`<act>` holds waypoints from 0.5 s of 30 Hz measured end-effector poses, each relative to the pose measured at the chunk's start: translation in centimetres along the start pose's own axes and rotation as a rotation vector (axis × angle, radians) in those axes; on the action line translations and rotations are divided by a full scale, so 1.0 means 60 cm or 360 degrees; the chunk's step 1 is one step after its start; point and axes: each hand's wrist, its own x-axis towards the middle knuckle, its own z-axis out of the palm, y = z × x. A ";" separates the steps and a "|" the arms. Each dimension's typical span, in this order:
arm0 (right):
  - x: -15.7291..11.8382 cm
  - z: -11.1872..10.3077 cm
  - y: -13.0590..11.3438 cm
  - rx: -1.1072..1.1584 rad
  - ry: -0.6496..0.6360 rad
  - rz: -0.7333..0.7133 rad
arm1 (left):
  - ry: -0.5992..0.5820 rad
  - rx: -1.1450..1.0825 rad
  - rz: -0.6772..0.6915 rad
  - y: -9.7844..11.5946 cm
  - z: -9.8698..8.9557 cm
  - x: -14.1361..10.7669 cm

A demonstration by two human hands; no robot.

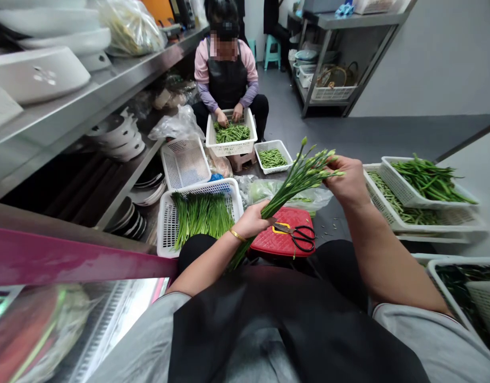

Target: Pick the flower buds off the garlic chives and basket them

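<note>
My left hand point(253, 219) is wrapped round the stems of a bunch of flowering chives point(288, 186), whose budded tips point up and to the right. At those tips my right hand point(346, 178) has its fingers pinched together on the buds. A pair of black-handled scissors point(303, 236) lies on a red quilted case point(264, 239) just below the bunch. To the left of my left hand, a white basket point(164, 226) holds cut green stems point(205, 213) laid side by side.
Facing me, a seated person point(227, 74) handles green beans point(233, 133) in a white basket. A smaller bean basket point(282, 169) stands beside it. Stacked baskets of long green peppers point(426, 181) are at the right. A steel shelf point(109, 90) with dishes runs along the left.
</note>
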 end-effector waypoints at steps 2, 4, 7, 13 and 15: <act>0.005 -0.009 0.003 0.0030 -0.0009 0.0076 | 0.0032 0.0127 0.0039 -0.002 -0.003 0.001; 0.005 -0.025 -0.001 -0.0023 0.0004 0.0145 | 0.0063 0.0265 0.0060 -0.005 -0.006 0.002; -0.018 -0.049 -0.027 -0.0163 0.0405 -0.0001 | 0.0102 0.0436 0.0027 -0.011 -0.010 0.002; -0.090 -0.020 -0.051 -0.0727 0.0050 -0.0650 | 0.0143 0.0615 -0.0028 -0.020 -0.004 0.003; -0.096 0.001 -0.033 -0.0856 -0.0144 -0.0611 | 0.0160 0.0589 -0.0043 -0.018 -0.001 0.002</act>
